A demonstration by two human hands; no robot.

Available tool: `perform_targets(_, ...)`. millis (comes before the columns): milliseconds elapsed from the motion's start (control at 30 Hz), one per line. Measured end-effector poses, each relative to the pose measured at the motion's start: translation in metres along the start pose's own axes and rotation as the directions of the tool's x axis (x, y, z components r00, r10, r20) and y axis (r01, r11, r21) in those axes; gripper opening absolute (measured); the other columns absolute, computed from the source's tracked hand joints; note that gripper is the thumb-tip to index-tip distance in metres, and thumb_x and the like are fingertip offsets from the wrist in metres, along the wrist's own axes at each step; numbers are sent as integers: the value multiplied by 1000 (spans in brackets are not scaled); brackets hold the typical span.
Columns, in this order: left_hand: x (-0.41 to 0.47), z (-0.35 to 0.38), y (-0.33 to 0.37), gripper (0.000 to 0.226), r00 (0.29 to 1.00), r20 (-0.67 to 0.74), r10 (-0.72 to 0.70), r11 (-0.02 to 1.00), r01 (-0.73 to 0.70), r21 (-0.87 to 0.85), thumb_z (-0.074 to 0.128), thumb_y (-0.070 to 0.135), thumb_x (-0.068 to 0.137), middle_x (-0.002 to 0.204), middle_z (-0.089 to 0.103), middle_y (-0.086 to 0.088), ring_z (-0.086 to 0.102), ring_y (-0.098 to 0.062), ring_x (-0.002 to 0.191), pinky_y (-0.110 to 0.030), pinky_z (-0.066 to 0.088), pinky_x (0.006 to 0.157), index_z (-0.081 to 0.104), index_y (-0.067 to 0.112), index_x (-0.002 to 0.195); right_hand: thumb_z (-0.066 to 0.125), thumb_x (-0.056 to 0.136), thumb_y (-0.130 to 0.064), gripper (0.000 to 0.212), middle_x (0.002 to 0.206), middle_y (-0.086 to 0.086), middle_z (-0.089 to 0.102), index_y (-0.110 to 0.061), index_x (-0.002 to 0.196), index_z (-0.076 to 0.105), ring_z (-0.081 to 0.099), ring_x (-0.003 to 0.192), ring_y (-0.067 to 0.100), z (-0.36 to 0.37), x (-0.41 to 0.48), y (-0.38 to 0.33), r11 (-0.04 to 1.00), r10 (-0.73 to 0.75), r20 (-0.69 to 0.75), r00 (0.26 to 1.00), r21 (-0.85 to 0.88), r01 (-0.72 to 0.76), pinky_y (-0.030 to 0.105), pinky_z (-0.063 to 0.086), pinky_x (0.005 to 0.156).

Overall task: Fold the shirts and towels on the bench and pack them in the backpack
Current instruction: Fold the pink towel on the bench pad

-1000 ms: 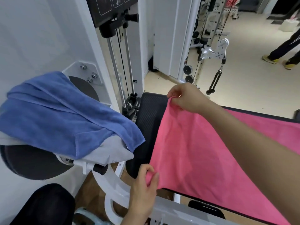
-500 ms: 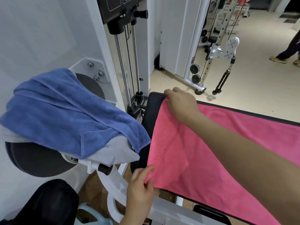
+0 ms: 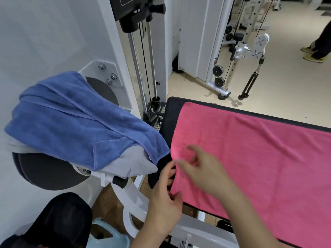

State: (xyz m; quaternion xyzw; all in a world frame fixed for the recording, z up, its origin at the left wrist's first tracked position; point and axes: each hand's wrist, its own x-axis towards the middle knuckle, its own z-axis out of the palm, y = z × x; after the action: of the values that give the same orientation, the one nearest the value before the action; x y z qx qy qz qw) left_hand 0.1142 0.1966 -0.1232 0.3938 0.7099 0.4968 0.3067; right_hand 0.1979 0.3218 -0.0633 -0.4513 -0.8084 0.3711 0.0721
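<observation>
A pink towel [image 3: 254,158] lies spread flat over the black bench [image 3: 171,111]. My left hand [image 3: 164,199] pinches the towel's near left corner at the bench's edge. My right hand [image 3: 202,167], blurred by motion, hovers with loose fingers over the towel's left edge, just above my left hand, and holds nothing. A blue towel [image 3: 71,120] is draped over a grey shirt [image 3: 129,161] on the round pad of the machine at the left. No backpack is plainly seen.
A white weight machine [image 3: 143,68] with steel guide rods stands behind the bench's left end. A cable station [image 3: 241,56] stands on the beige floor beyond. A person's legs [image 3: 318,49] show at far right. A black rounded thing [image 3: 59,221] and a light blue container [image 3: 107,233] sit at lower left.
My right hand let go of the towel's far left corner and swept down toward my left hand. The far corner now lies flat on the bench. My left hand keeps its corner.
</observation>
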Motion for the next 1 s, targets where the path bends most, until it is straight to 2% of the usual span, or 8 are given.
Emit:
perform_targets(67, 1, -2, 9, 95, 999, 53, 6, 1000, -6, 5, 64, -10, 79, 119, 59, 26, 61, -4, 107, -22, 53, 83, 28, 53, 141, 59, 89, -46, 52, 113, -8, 65, -31, 137, 46, 62, 101, 11, 24, -17, 6, 990, 11, 79, 997, 141, -22, 29, 48, 83)
perform_targets(233, 21, -17, 39, 82, 992, 110, -55, 979, 32, 202, 50, -5, 84, 121, 57, 26, 59, 9, 97, -15, 49, 83, 25, 52, 137, 49, 94, -9, 36, 101, -4, 72, -20, 125, 62, 66, 87, 11, 53, -14, 26, 981, -17, -126, 992, 191, 41, 30, 51, 79)
perform_targets(433, 110, -17, 83, 32, 911, -84, 404, 842, -335, 423, 52, 4, 90, 112, 61, 6, 56, -9, 100, -23, 47, 88, 67, 20, 112, 46, 94, -7, 23, 89, 2, 69, -14, 106, 65, 62, 76, 19, 74, -17, 38, 991, -6, -202, 979, 132, 33, 39, 50, 72)
perform_targets(633, 201, 10, 85, 39, 966, -12, 259, 821, -214, 530, 55, 22, 93, 108, 60, -3, 57, -20, 100, -31, 45, 90, 55, 20, 132, 50, 94, -14, 17, 91, -5, 59, -19, 98, 66, 53, 79, 10, 84, -19, 45, 983, -63, -223, 973, 156, 99, 28, 43, 72)
perform_targets(733, 213, 15, 89, 29, 969, -193, 153, 925, -72, 373, 64, 24, 90, 75, 61, 13, 61, -12, 88, -26, 46, 83, 66, 16, 118, 51, 90, -22, 13, 86, -7, 44, -22, 87, 64, 47, 77, 14, 91, -17, 49, 985, -155, -167, 974, 55, 166, 34, 43, 71)
perform_targets(800, 216, 14, 91, 15, 974, -190, 122, 926, -43, 376, 66, 23, 88, 78, 65, 10, 64, -12, 86, -22, 43, 75, 74, 17, 100, 53, 88, -23, 14, 94, -6, 44, -25, 92, 66, 46, 87, 18, 92, -17, 52, 985, -170, -108, 979, -11, 170, 34, 41, 78)
perform_targets(933, 211, 2, 93, 9, 989, -26, 148, 899, -123, 421, 69, 30, 87, 86, 65, 6, 59, -9, 80, -18, 39, 65, 68, 22, 91, 55, 90, -23, 11, 95, -6, 44, -19, 88, 65, 46, 89, 17, 86, -19, 53, 983, -153, -94, 984, 89, 162, 33, 42, 82)
perform_targets(1000, 206, 1, 96, 12, 984, 92, 152, 783, -177, 597, 70, 32, 85, 83, 60, 8, 56, -11, 79, -22, 37, 64, 62, 23, 84, 54, 92, -23, 14, 94, -5, 44, -14, 86, 63, 47, 86, 16, 78, -19, 52, 980, -133, -67, 989, 141, 142, 34, 43, 81)
